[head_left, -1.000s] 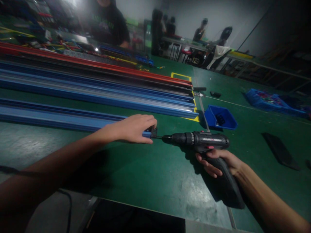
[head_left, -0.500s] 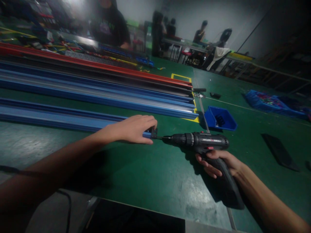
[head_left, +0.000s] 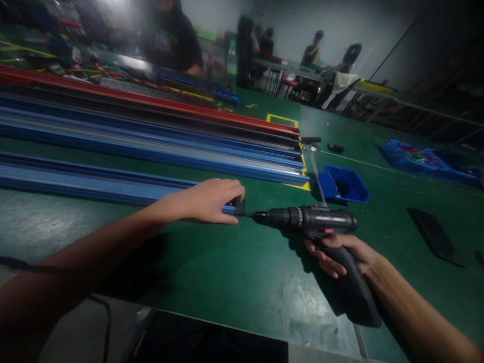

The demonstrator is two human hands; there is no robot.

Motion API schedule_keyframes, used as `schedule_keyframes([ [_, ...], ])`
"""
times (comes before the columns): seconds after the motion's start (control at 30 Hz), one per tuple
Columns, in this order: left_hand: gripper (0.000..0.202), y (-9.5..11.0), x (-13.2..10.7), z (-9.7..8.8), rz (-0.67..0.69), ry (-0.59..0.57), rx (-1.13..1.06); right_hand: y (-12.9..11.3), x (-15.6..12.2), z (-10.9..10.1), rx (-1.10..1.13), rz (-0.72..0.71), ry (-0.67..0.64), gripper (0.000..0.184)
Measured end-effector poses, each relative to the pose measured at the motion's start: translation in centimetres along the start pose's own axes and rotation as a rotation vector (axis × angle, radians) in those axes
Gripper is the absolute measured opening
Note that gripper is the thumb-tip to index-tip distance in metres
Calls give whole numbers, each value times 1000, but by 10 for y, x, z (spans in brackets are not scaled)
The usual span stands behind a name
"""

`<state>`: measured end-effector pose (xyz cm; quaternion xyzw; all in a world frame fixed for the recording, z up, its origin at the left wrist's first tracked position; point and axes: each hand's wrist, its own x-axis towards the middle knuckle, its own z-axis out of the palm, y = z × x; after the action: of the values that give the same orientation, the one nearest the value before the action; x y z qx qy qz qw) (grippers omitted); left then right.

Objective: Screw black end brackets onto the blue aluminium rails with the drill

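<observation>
A long blue metal rail (head_left: 113,182) lies along the green table, its right end under my left hand (head_left: 214,200). That hand is closed over the end, thumb on the near side and fingers on the far side. A small black end piece (head_left: 240,207) sits at the rail's tip, beside my fingertips. My right hand (head_left: 340,254) is wrapped round the handle of a black cordless drill (head_left: 325,221), which points left. The drill's thin bit reaches the black end piece; whether a screw sits there is too small to tell.
Behind lie several blue, black and red rails (head_left: 212,146) side by side. A blue bin (head_left: 342,184) with black parts stands right of them. Farther right are a flat black piece (head_left: 434,236) and a blue tray (head_left: 419,155) of small parts. A person (head_left: 170,40) is across the table.
Almost nothing differs. The drill and my right hand have shifted very slightly to the right; my left hand stays on the rail's end.
</observation>
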<state>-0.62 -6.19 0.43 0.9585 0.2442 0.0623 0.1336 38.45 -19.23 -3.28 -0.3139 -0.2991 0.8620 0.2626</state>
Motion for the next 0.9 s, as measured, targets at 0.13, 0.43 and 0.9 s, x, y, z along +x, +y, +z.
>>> schedule_keyframes([
  [0.13,41,0,0,0,-3,-2,5,-1,0,3,-2,-5,7,27],
  [0.43,41,0,0,-1,-5,-12,-7,-3,0,7,-13,-5,7,25],
  [0.9,41,0,0,-1,-2,-5,-6,-3,0,8,3,-8,-4,26],
])
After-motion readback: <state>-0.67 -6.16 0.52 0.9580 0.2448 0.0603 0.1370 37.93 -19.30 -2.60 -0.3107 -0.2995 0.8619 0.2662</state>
